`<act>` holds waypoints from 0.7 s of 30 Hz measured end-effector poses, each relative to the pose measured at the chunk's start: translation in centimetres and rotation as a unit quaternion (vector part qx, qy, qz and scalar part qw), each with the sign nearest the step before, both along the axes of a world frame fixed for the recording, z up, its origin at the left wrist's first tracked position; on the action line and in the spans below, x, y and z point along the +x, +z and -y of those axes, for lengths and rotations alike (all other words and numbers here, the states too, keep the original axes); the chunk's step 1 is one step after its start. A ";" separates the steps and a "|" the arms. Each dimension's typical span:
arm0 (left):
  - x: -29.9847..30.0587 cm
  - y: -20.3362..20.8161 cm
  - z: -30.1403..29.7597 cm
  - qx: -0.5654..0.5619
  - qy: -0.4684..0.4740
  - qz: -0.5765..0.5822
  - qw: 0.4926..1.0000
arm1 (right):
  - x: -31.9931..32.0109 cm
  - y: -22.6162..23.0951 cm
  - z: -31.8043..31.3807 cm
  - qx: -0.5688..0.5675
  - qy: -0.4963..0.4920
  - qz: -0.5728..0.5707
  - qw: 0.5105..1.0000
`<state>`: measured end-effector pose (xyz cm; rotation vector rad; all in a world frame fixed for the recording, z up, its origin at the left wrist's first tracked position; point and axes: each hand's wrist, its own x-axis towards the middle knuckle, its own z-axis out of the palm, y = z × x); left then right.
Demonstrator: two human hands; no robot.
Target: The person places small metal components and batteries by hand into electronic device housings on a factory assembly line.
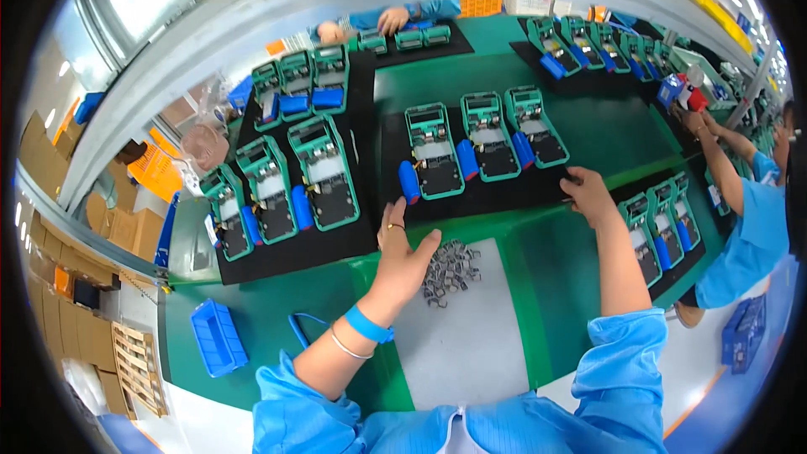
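In front of me a black mat (496, 193) carries three green device housings, with circuit parts inside and blue cylinders beside them; one housing (435, 151) stands nearest my left hand. My left hand (402, 256) lies at the mat's near left edge, fingers stretched out and thumb apart, holding nothing. At the mat's near right corner, my right hand (591, 195) has its thumb and forefinger closed on the mat's edge. Small dark metal parts (451, 273) lie heaped on a pale sheet (462, 353) between my forearms.
More housings stand on a mat at the left (324, 170) and on another at the right (660, 227). A blue bin (218, 338) sits at the near left. Across the table are a co-worker's hands (392, 20); another person (740, 210) works at the right. A metal frame (336, 0) arches overhead.
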<state>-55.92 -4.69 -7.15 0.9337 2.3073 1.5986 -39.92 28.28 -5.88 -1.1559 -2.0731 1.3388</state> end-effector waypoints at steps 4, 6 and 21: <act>0.0 1.8 1.5 -0.064 -0.091 -0.133 0.985 | 2.9 1.6 -0.1 -0.023 0.011 0.043 0.999; 0.4 1.2 1.1 -0.080 -0.104 -0.163 0.978 | 4.0 1.6 0.4 -0.007 -0.005 0.050 0.999; -2.8 -1.0 -4.2 -0.041 -0.116 -0.376 0.918 | 0.9 -0.7 20.0 0.466 0.372 0.003 0.803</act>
